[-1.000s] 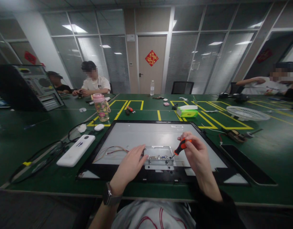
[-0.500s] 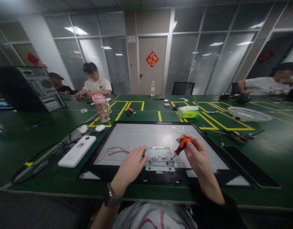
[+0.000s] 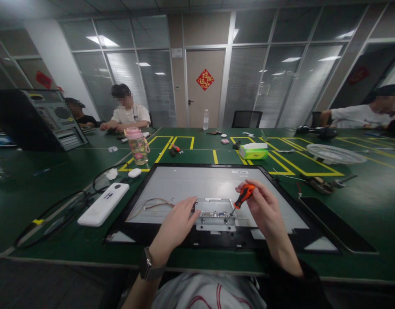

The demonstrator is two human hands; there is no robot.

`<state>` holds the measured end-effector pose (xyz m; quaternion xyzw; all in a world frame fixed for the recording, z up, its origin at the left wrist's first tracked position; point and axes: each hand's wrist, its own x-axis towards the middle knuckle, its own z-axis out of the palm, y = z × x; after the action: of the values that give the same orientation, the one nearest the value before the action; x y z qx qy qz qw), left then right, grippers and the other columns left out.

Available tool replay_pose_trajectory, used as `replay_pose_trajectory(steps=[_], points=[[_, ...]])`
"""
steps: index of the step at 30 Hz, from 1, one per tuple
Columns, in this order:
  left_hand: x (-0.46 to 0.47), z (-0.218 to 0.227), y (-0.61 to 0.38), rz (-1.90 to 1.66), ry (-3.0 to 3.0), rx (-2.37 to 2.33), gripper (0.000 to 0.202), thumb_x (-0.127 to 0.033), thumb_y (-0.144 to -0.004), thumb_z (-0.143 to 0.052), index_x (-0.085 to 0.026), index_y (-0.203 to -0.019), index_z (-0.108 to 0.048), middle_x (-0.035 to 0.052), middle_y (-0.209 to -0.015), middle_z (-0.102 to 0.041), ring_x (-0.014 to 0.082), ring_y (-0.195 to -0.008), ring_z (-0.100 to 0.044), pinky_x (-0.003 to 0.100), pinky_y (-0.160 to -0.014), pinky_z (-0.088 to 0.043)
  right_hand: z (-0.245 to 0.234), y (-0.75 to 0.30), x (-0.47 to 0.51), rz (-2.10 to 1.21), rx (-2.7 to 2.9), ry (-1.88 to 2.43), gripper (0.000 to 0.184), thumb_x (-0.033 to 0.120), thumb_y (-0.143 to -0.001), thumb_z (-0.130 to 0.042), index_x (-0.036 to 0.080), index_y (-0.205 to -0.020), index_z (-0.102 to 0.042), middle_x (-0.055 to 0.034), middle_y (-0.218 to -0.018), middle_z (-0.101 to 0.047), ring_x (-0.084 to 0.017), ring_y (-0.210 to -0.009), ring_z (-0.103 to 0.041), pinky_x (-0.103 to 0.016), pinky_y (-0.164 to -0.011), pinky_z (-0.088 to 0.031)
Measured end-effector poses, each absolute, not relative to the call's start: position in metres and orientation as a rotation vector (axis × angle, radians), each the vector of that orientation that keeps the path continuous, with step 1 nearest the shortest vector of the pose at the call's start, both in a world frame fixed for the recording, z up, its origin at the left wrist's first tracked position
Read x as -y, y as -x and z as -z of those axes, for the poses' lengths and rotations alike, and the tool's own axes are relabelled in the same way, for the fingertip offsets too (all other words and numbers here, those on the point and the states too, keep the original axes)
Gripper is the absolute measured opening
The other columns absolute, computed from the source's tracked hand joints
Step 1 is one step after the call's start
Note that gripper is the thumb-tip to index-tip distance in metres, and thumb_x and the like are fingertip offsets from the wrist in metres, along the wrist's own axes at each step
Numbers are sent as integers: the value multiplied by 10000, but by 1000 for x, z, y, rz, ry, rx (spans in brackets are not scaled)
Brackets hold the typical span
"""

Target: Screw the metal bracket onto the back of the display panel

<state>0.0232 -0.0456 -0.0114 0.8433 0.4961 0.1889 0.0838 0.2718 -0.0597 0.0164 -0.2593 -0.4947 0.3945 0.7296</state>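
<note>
A display panel (image 3: 159, 182) with a black frame lies face down on the green table in front of me. On its near middle part sits a metal bracket (image 3: 213, 222) with video ports. My right hand (image 3: 263, 204) grips an orange and black screwdriver (image 3: 244, 196), tilted, its tip at the bracket's right side. Flat against the bracket's left edge rests my left hand (image 3: 180, 219), fingers stretched and thumb apart. Thin coloured wires (image 3: 152, 201) run across the panel to the left of it. The screw under the tip is too small to make out.
A white power bank (image 3: 104, 204), black cables (image 3: 56, 227) and a pink-lidded bottle (image 3: 138, 146) stand or lie left. On the right are a black phone-like slab (image 3: 337, 223) and a white fan grille (image 3: 335, 153). A computer case (image 3: 36, 120) stands far left; people sit across the table.
The screwdriver handle has shifted slightly left and turned a little in my right hand, its tip still at the bracket. My left hand has stayed in place.
</note>
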Motion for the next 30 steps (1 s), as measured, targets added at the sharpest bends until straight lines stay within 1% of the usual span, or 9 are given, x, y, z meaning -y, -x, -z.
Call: replay_pose_trajectory(steps=[2, 5, 8, 12, 14, 18, 23, 27, 30], points=[[46, 10, -23, -562, -2513, -1483, 438, -356, -1009, -413, -135, -1382, -478, 124, -1410, -542, 239, -1299, -505, 417, -1116, -372, -17, -272, 59, -854, 1103, 549, 162, 374, -827, -712, 267, -941, -751, -36, -946, -695, -179, -893, -658, -328, -830, -543], [47, 7, -24, -544, -2501, -1488, 439, -348, -1010, -416, -130, -1386, -477, 125, -1418, -535, 240, -1306, -499, 414, -1120, -367, -17, -272, 58, -824, 1107, 513, 107, 348, -789, -756, 271, -861, -750, -12, -908, -674, -163, -878, -650, -321, -858, -537], [47, 7, -24, -525, -2498, -1495, 446, -348, -1011, -415, -129, -1396, -467, 123, -1426, -527, 243, -1312, -492, 416, -1121, -366, -18, -272, 59, -848, 1096, 535, 166, 365, -844, -696, 277, -977, -741, -27, -873, -704, -172, -839, -665, -333, -819, -540], [45, 11, -23, -529, -2507, -1494, 464, -360, -1013, -417, -118, -1407, -453, 128, -1433, -518, 242, -1322, -479, 417, -1125, -361, -20, -271, 61, -899, 1107, 558, 253, 376, -888, -632, 258, -1095, -718, -61, -931, -728, -208, -899, -677, -376, -840, -530], [45, 12, -22, -537, -2508, -1491, 466, -364, -1013, -419, -116, -1405, -454, 128, -1431, -519, 241, -1320, -480, 419, -1125, -361, -21, -271, 61, -888, 1115, 568, 238, 366, -867, -661, 263, -1072, -725, -54, -932, -725, -203, -883, -676, -367, -824, -531], [44, 13, -22, -557, -2501, -1479, 459, -364, -1013, -411, -120, -1398, -465, 126, -1420, -531, 236, -1308, -492, 417, -1122, -364, -19, -272, 60, -737, 1117, 614, 149, 307, -732, -799, 269, -866, -747, -15, -866, -687, -176, -809, -646, -310, -739, -528], [44, 14, -22, -575, -2489, -1478, 453, -374, -1011, -401, -136, -1388, -477, 118, -1411, -542, 234, -1305, -498, 408, -1118, -369, -18, -271, 60, -796, 1099, 629, 229, 386, -844, -675, 261, -1025, -741, -64, -966, -716, -198, -848, -668, -355, -782, -534], [44, 16, -21, -581, -2494, -1482, 453, -384, -1011, -394, -150, -1391, -474, 113, -1421, -533, 232, -1313, -491, 407, -1122, -362, -18, -272, 61, -688, 1108, 632, 125, 298, -761, -771, 266, -880, -751, -18, -839, -686, -169, -800, -635, -292, -717, -521], [44, 16, -21, -576, -2490, -1481, 459, -383, -1011, -392, -141, -1394, -470, 117, -1425, -529, 235, -1316, -487, 414, -1124, -361, -17, -272, 61, -738, 1116, 627, 185, 359, -821, -705, 254, -965, -754, -50, -924, -704, -185, -836, -652, -327, -760, -532]])
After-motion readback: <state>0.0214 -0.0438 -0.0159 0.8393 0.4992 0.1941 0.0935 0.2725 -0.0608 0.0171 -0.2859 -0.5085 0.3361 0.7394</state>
